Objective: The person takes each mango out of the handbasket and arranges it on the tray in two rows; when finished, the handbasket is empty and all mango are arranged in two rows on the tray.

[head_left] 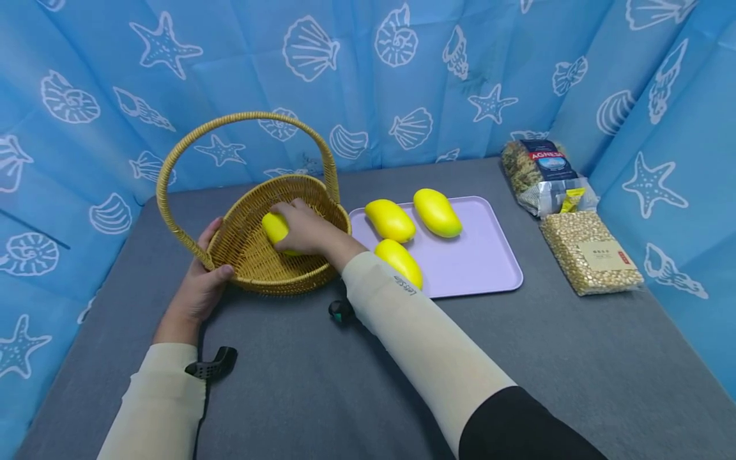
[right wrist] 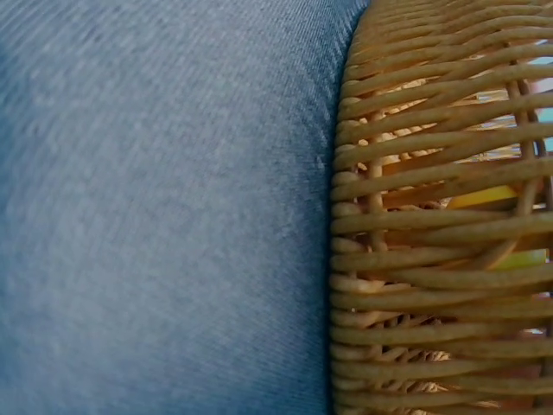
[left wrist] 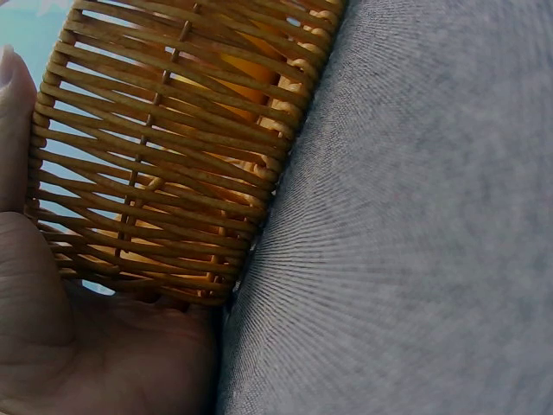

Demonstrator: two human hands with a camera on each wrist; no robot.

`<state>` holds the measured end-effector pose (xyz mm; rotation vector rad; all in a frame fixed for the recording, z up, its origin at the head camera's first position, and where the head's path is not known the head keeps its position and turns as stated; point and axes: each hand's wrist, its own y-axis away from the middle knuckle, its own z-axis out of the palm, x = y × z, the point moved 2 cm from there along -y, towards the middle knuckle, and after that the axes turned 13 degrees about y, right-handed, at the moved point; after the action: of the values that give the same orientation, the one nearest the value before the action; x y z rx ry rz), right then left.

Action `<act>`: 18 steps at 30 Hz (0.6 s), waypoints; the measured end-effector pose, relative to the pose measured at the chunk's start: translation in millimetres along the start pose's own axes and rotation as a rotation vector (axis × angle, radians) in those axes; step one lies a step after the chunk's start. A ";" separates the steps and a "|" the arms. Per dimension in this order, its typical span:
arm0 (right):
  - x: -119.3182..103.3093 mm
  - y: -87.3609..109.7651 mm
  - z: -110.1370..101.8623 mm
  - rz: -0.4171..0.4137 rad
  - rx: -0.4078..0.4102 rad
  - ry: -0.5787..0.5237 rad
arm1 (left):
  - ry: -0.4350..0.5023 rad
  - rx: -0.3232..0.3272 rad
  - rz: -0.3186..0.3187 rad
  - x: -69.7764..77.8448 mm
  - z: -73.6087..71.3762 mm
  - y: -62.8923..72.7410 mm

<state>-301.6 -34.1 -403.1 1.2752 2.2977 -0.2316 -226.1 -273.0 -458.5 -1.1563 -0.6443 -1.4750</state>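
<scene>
A wicker basket [head_left: 253, 255] with a tall arched handle stands at the left of the grey table. My left hand [head_left: 202, 281] grips its left rim near the foot of the handle, thumb over the edge. Inside the basket, my right hand [head_left: 305, 229] holds a yellow mango [head_left: 275, 227], its fingers curled over the fruit. The left wrist view shows the woven wall [left wrist: 173, 147] beside the palm. In the right wrist view the basket's side [right wrist: 441, 242] hides the hand, with bits of yellow showing through the weave.
Right of the basket, a lilac tray [head_left: 477, 262] bears three mangoes [head_left: 438, 213], one partly behind my right sleeve. Farther right lie a pasta bag [head_left: 540, 169] and a vacuum-packed bag of grains [head_left: 591, 252]. A blue shell-patterned curtain [head_left: 368, 83] closes off the back and sides.
</scene>
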 end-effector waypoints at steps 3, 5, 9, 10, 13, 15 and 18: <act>-0.3 0.5 -0.1 -0.016 0.007 0.048 | -0.016 0.004 -0.002 0.3 -0.1 -0.5; -1.1 0.4 -0.4 -0.003 -0.001 0.056 | -0.017 0.005 -0.003 0.7 0.2 -0.6; -1.4 -0.4 -0.4 0.040 -0.018 0.038 | -0.012 0.006 -0.003 1.2 0.8 -0.4; -1.3 -0.8 -0.2 0.048 -0.022 0.034 | -0.011 0.006 -0.002 1.1 0.9 -0.4; -1.0 -1.4 0.8 0.055 -0.028 0.036 | -0.007 0.006 0.000 0.4 0.7 -0.6; -0.9 -1.5 1.4 0.061 -0.034 0.032 | -0.007 0.006 0.000 -0.1 0.3 -0.9; -1.6 -1.1 1.5 0.058 -0.031 0.055 | -0.005 0.004 -0.002 -0.2 0.0 -1.1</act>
<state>-301.3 -36.4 -403.7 1.3461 2.2968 -0.1423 -227.1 -272.6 -458.5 -1.1568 -0.6517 -1.4719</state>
